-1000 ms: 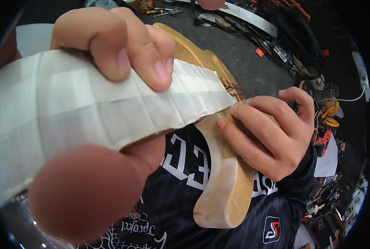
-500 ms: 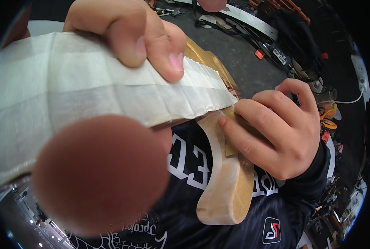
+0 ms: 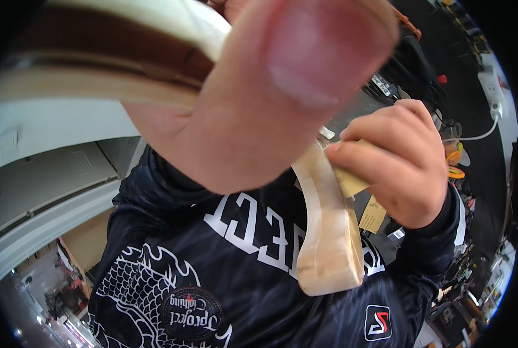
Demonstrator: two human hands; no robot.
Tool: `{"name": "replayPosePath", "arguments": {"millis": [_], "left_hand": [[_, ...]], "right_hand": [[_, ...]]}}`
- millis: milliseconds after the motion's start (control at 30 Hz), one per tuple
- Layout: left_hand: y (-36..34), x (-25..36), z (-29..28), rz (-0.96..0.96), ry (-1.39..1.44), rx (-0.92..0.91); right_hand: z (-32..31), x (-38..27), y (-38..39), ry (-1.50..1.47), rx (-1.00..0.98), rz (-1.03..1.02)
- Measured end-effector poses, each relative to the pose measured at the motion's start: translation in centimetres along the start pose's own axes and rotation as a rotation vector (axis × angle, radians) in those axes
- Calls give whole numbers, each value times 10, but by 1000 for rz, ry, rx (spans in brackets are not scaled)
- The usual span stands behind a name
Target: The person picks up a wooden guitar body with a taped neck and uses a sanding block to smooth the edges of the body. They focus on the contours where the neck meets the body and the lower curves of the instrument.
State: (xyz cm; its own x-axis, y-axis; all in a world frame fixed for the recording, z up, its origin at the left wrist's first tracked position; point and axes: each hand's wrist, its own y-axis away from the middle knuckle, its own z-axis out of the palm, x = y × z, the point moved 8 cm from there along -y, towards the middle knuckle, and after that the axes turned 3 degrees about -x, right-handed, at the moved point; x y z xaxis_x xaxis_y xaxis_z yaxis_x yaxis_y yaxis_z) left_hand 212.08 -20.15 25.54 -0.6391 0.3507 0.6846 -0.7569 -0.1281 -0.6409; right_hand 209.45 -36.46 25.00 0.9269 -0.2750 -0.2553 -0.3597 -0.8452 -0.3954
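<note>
Close up and blurred, my left hand (image 3: 253,116) is wrapped around the guitar neck (image 3: 125,66), its thumb filling the upper middle. The neck shows a dark brown band between pale edges, with some white covering along its top. Below and to the right, the pale wooden horn of the guitar body (image 3: 331,249) hangs in front of my shirt. My right hand (image 3: 401,165) pinches a piece of yellow sandpaper (image 3: 352,182) against or close beside the edge of that horn. My left thumb hides most of the remaining body.
Another yellow sheet (image 3: 373,214) with print lies beyond the horn, below my right hand. A white power strip (image 3: 491,87) with a plugged-in cable is at the right. Orange-handled tools (image 3: 455,162) and dark cables lie nearby. A pale cabinet (image 3: 50,180) stands at the left.
The guitar has turned: the white-taped face of the neck has swung away and the neck's dark side shows. My left thumb has moved up and right. The horn has shifted slightly right and up.
</note>
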Motion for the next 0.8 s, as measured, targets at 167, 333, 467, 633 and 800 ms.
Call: {"name": "replayPosePath", "arguments": {"millis": [167,333,467,633,800], "left_hand": [[-7,1,9,-58,-26,74],[-35,-5,23,56,29,-11],[-45,-16,42,110,36,-199],[-42,-23,75,64,127,-309],[-30,-17,109,26,282,-383]], "right_hand": [[-17,10,27,-175,206,249],[-16,-14,42,113,278,208],[-11,-29,47,298,300,123],[-11,-27,60,323,292,93],[-20,-34,68,469,362,-81]]}}
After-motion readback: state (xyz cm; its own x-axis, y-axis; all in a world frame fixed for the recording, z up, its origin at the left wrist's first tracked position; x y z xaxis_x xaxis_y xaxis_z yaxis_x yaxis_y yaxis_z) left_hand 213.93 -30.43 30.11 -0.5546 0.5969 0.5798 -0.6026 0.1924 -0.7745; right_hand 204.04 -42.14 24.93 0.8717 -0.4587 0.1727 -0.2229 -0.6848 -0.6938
